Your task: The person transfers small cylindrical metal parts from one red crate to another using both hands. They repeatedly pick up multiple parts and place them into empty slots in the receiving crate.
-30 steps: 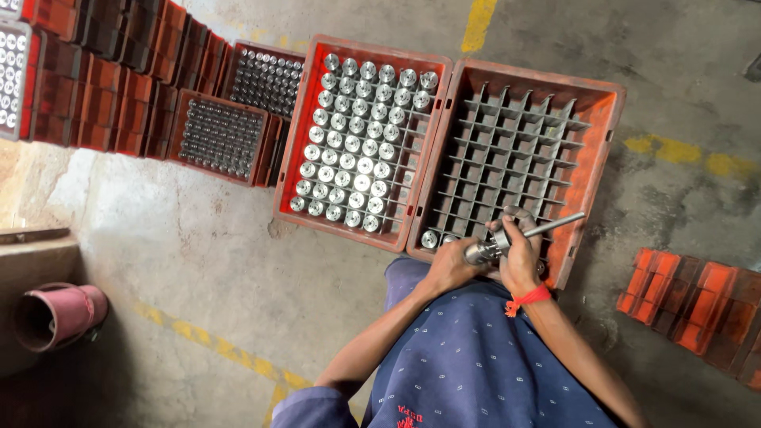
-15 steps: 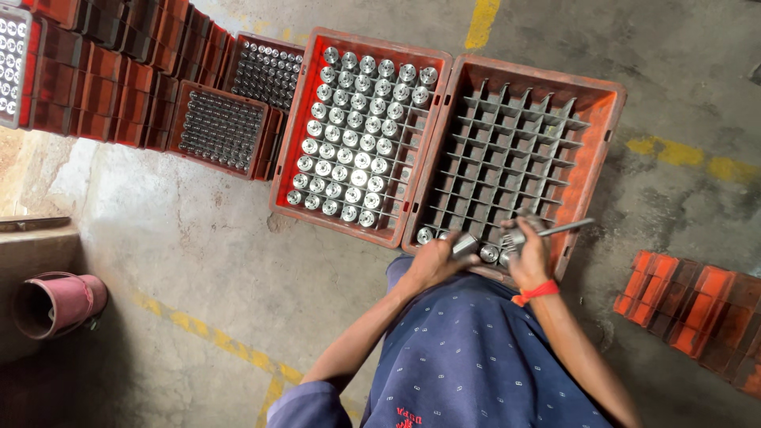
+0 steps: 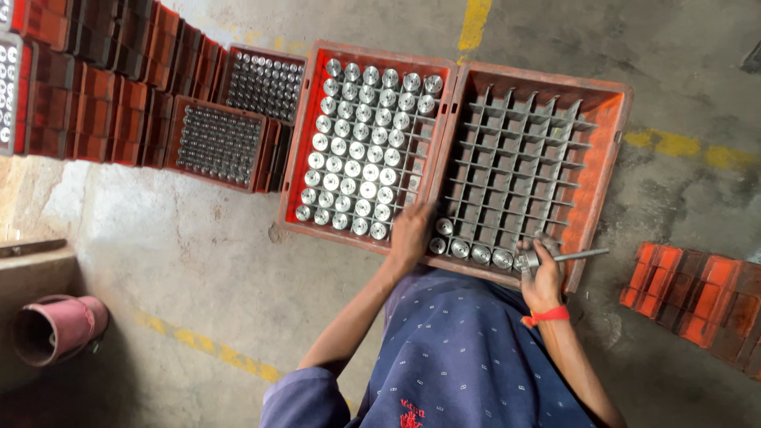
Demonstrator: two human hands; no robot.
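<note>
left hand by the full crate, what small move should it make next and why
Probably close the left hand on one metal cylinder in the full crate. It rests at that crate's near corner, and the divider crate holds only a short near row, while the right hand holds a part with a rod.

Two red crates sit side by side, touching. The left crate [image 3: 295, 150] is packed with metal cylinders [image 3: 357, 150]. The right crate [image 3: 610, 158] has mostly open grid cells; only its near row is filled. Stacked crates [image 3: 87, 95] block the far left.
</note>
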